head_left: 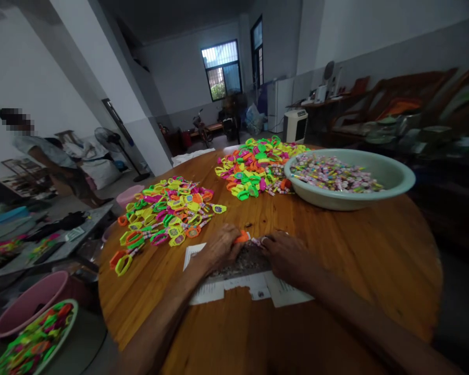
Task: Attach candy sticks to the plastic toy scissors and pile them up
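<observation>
Round wooden table: watch-shaped trinkets are heaped at ten o'clock, second heap at twelve; basin is set at one; papers are laid toward six.

Barred window, standing fan, wooden bench

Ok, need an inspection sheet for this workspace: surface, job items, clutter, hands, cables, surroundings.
Surface: round wooden table; paper sheets around a dark patch
Job items: two piles of bright plastic pieces, left pile and far pile; pale basin holding small wrapped pieces
Clutter: small dark bit just beyond the hands; pink tub beside the table, lower left
Hands: left hand on an orange piece; right hand on a small wrapped piece
Cables: nothing seen on the table; floor too dim to tell
Surroundings: dim room, person standing at left, floor fan, window
</observation>
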A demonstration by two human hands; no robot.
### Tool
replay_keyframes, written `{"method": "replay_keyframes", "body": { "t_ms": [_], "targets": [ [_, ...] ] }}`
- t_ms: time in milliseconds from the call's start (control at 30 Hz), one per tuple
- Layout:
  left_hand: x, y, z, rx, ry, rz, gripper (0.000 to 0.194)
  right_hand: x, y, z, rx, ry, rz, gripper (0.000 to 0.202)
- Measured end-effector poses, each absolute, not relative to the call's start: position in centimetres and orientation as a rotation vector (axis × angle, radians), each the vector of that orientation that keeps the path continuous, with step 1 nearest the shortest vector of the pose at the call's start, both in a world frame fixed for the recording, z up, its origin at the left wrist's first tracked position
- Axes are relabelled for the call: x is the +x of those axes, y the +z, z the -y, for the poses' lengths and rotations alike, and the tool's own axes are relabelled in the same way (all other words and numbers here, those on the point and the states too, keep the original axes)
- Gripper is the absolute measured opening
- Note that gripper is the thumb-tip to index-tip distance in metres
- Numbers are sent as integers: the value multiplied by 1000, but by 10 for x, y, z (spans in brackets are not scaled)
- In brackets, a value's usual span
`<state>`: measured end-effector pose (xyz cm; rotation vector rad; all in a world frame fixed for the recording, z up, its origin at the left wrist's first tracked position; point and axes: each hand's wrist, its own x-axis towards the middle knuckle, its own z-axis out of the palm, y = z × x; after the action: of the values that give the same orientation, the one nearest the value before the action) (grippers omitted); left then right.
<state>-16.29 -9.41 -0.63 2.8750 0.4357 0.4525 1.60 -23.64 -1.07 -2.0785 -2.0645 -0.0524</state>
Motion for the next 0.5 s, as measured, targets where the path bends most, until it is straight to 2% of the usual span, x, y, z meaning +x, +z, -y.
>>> {"method": "replay_keyframes", "body": {
  "t_ms": [100,300,500],
  "targets": [
    [-165,-5,104,2932,487,-440,20,14,-15,233,-2068,-88,2073,22],
    [-164,-14,109,2996,534,-495,26,23,-17,235,-1800,119,1949,25],
    [-162,-18,107,2972,544,-553,26,25,-26,239,-1598,168,1926,23]
  ]
}}
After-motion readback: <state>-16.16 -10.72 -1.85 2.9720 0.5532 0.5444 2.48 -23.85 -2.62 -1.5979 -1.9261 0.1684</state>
